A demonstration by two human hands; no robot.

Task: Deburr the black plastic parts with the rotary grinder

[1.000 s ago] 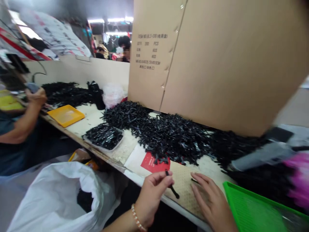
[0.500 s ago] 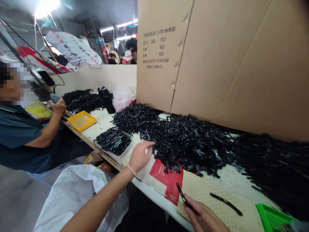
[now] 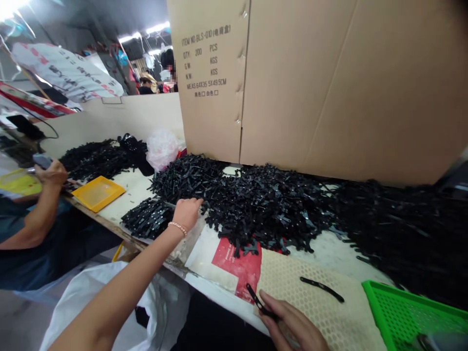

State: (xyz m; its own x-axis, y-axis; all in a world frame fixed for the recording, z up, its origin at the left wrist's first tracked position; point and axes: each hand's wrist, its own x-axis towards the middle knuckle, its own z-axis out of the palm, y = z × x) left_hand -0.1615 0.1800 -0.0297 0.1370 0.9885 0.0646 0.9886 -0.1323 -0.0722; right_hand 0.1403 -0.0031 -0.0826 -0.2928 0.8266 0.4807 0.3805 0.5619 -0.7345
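Black parts: a deep pile of thin black plastic strips lay across the bench, against a tall cardboard wall.
Left hand: I saw my left hand stretched far forward on a straight arm, palm down, fingers loosely curled at the near edge of the pile, beside a clear tray of sorted strips. Whether its grip had closed on anything I could not tell; the fingertips were hidden behind the knuckles.
Right hand: my right hand lay low at the front of the bench, on a honeycomb mat, wrist bent, fingers pinching one strip that pointed up and left over the mat's edge.
Loose strip: a second strip lay free on the mat, apart from both hands.
Risk, reach: I judged the long left reach unsteady; a sweep of the forearm could knock the tray or drag strips off the front edge into the white bag below.
Risk, pinch: the held strip was gripped near one end only, so it could pivot or slip out.
Risk, tangle: pulling one strip from the pile might drag neighbours along.
Nearby: a green basket sat at right; another person's hand worked beside a yellow tray at far left.
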